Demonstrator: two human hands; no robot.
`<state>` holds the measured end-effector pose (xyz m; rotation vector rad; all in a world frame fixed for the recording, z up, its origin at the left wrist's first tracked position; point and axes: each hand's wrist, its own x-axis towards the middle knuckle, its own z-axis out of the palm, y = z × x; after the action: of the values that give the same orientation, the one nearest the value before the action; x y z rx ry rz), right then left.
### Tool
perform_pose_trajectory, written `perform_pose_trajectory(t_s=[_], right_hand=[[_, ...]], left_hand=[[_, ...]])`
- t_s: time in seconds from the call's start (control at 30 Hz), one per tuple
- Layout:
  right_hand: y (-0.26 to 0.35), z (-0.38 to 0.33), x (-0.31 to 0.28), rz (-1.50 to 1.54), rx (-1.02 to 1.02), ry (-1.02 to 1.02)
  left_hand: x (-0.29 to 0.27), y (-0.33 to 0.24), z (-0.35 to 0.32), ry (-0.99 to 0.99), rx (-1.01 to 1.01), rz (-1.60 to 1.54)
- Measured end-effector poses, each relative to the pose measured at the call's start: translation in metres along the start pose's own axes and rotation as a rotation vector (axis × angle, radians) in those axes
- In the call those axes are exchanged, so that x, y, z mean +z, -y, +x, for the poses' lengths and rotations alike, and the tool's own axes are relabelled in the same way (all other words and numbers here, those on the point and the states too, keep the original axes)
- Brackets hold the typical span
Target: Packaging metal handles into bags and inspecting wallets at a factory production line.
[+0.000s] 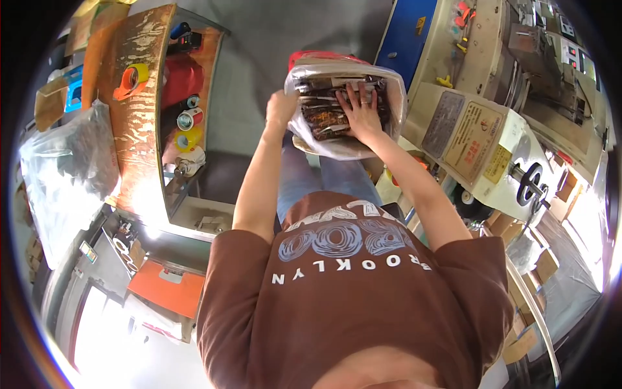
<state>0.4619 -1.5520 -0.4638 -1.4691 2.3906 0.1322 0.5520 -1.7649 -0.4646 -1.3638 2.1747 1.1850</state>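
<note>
In front of my legs stands a clear plastic bag, its mouth spread wide around a container I cannot make out. Dark flat packets with shiny edges are packed inside it. My left hand is closed on the bag's left rim, with the fingertips partly hidden. Over the packets lies my right hand, its fingers spread and pressing on their tops, holding nothing. Something red shows behind the bag's far edge.
To the left is a worn wooden bench carrying an orange tape roll; its shelf holds more rolls. Clear plastic sheeting hangs there. A cream machine with a black handwheel stands close on the right, near a blue cabinet.
</note>
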Motion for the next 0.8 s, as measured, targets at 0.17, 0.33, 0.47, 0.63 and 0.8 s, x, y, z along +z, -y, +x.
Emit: perform_pose_trajectory(t_s=[0.17,0.33,0.47,0.63,0.8], right_hand=[[-0.019,0.004,0.003,-0.016,0.032,0.07],[-0.051,-0.047,-0.041,0.918,-0.003,-0.158],[-0.023,-0.083,-0.063,0.519,-0.045,0.048],[-0.007,-0.047,-0.111,0.265,0.079,-0.53],[0.038,0.017,-0.133,0.262,-0.396,-0.576]], left_hand=[[-0.054,-0.09,-0.027,-0.011,0.174,0.131],[-0.002,-0.147,-0.021,-0.627,0.802,0.589],[0.044,-0.128,-0.003,-0.078,0.773,0.624],[0.022,-0.081,-0.039,-0.095,0.823,-0.046],[-0.064,-0.029,-0.113,-0.109,0.71,-0.103]])
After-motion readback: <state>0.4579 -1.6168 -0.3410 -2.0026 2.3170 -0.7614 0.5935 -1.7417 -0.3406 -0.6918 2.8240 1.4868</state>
